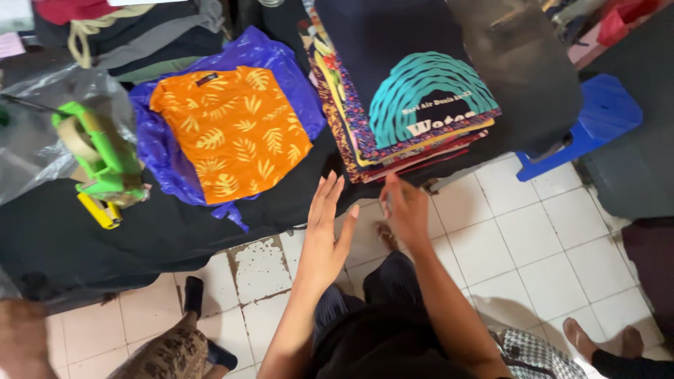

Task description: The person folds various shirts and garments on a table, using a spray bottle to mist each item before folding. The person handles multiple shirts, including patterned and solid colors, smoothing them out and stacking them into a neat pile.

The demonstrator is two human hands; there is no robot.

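Your hands hover empty over the desk's near edge: the left hand is spread flat, fingers pointing to twelve o'clock; the right hand is blurred and loosely open, just below the stack of folded shirts at one o'clock. Far out at nine o'clock a green tape dispenser rests on the black-covered desk, with a clear plastic bag behind it. At eleven o'clock an orange leaf-print shirt lies folded on a purple plastic bag. Beyond the stack, at two o'clock, a blue plastic stool stands on the white tiled floor.
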